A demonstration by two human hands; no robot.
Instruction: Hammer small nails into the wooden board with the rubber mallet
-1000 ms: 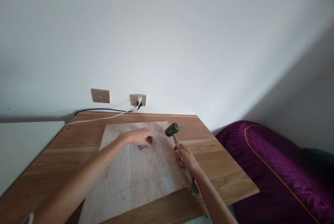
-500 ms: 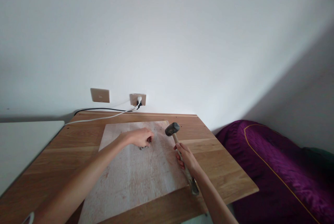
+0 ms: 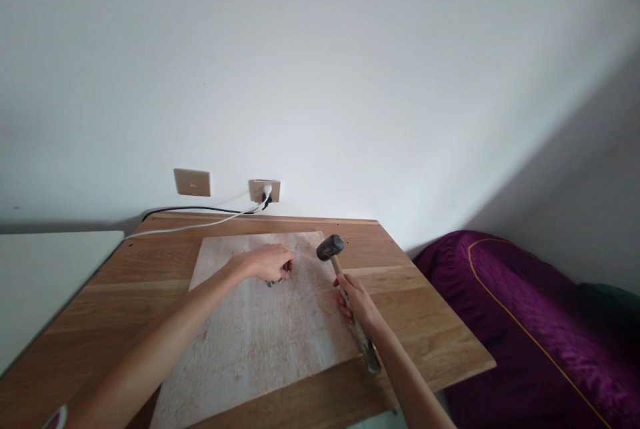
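Note:
My right hand is wrapped round the wooden handle of a black-headed mallet. The mallet's head points away from me, above the right edge of a pale, worn board. Over the upper middle of that board, my left hand is closed, fingers curled down. Small greyish bits show just under its fingers, too small to name. Whatever the fingers pinch is mostly hidden by the hand.
The board lies on a wooden tabletop against a white wall. A white and a black cable run along the back to a socket. Purple fabric lies to the right, a white surface to the left.
Almost nothing differs. The fingers of my left hand have shifted very slightly; the mallet stays in my right hand at the same spot.

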